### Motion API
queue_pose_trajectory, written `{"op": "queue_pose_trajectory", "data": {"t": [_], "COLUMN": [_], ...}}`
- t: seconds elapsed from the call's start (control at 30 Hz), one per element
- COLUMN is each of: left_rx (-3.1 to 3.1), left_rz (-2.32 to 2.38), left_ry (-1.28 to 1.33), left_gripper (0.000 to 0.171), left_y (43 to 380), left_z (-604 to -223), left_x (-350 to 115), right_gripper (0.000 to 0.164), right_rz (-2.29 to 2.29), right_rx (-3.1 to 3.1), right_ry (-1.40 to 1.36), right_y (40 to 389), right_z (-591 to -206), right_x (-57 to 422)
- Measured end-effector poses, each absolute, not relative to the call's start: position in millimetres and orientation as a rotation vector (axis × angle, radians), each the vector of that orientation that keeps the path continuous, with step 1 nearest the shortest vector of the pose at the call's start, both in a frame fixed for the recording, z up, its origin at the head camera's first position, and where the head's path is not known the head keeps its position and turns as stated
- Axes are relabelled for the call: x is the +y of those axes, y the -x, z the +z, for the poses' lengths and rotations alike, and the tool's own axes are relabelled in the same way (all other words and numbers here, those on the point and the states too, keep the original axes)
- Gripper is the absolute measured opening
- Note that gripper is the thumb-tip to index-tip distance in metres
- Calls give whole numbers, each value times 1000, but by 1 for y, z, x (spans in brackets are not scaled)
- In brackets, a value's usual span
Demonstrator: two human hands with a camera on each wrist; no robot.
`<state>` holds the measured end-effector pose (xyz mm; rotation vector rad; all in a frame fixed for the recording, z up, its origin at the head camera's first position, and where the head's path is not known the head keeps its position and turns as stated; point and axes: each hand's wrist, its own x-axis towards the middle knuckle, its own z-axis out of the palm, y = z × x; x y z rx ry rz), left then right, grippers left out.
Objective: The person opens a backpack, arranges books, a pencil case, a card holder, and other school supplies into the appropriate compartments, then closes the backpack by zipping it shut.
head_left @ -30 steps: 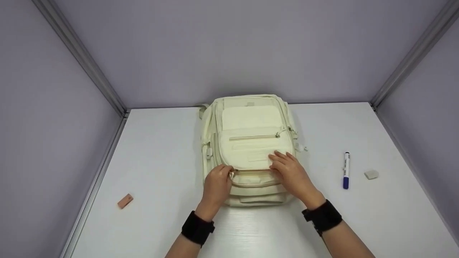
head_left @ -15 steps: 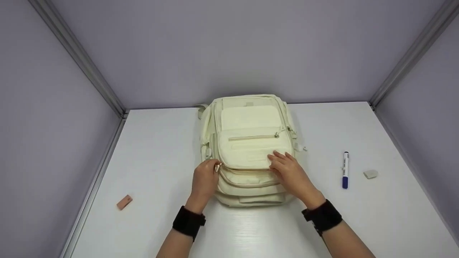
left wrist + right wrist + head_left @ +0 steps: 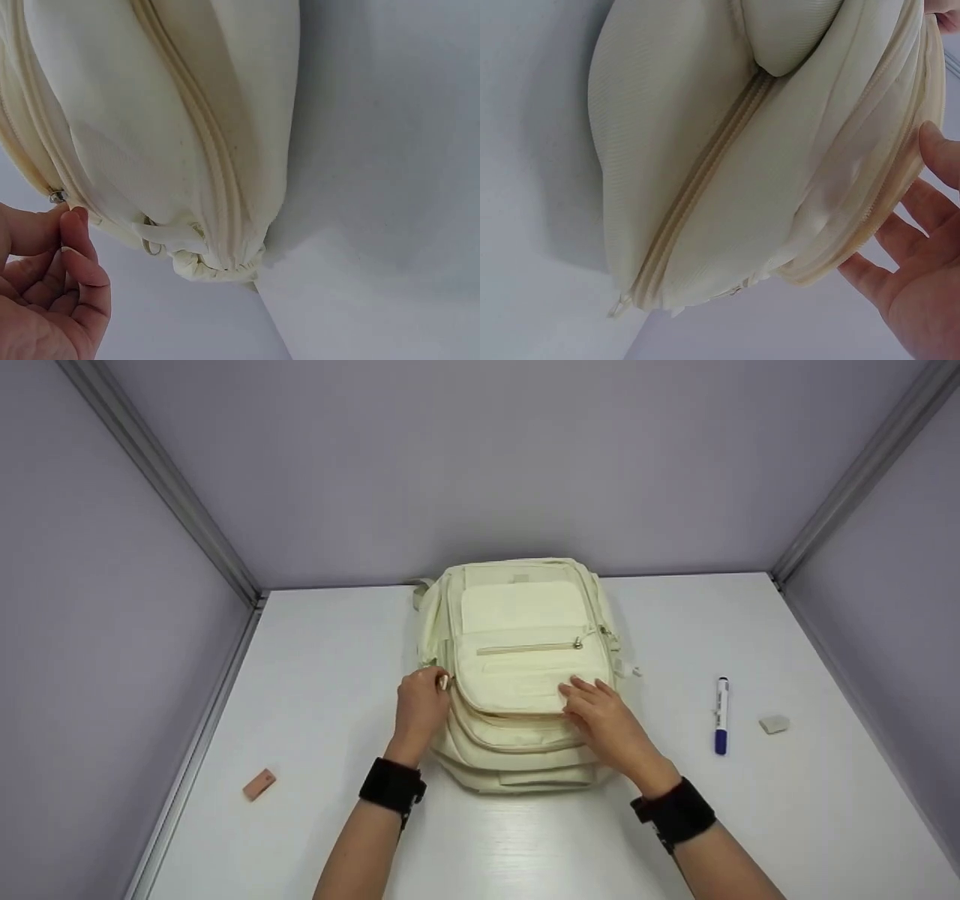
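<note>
A cream backpack (image 3: 525, 607) lies on the white table, its front face up. My left hand (image 3: 421, 709) is at the pack's left side and pinches a zipper pull (image 3: 444, 682) between thumb and index finger. In the left wrist view the metal slider (image 3: 57, 196) shows just beyond those fingertips. The front pocket's zipper stands parted along its near edge. My right hand (image 3: 611, 727) holds that edge on the right, with the thumb on the zipper tape (image 3: 900, 169) and the other fingers over the front face. What is inside the pocket cannot be seen.
A white marker (image 3: 721, 712) with a blue cap lies right of the pack. Beside it is a grey-white eraser-like block (image 3: 774, 724). A small pinkish-orange block (image 3: 259, 784) lies at the left. Pale panels (image 3: 480, 457) enclose the table's back and sides.
My left hand has drawn the zipper pull leftward, then away from me along the pocket's left side, parting more of the zipper. The right hand has kept its hold in nearly the same place.
</note>
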<state>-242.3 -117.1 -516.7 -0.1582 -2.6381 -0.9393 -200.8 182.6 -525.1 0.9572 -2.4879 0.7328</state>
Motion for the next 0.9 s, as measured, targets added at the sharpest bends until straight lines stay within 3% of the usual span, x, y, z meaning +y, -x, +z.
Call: {"op": "queue_pose_trajectory", "data": {"t": [0.4,0.73,0.9], "left_rx": [-2672,-2672,-2679], "left_rz": [-949,-939,-921], "left_ry": [75,35,91], "left_gripper": [16,13,11], "left_y": [275,292,294], "left_z": [-510,-509,-509], "left_x": [-118,-116,-117], "right_gripper": [14,12,28], "right_rz": [715,696,685], "right_rx": [-2474,-2486,-2477], "right_ry": [-969,-969,-935], "right_y": [202,202,204], "right_z": [-524,-520,-518], "right_x": [181,180,180]}}
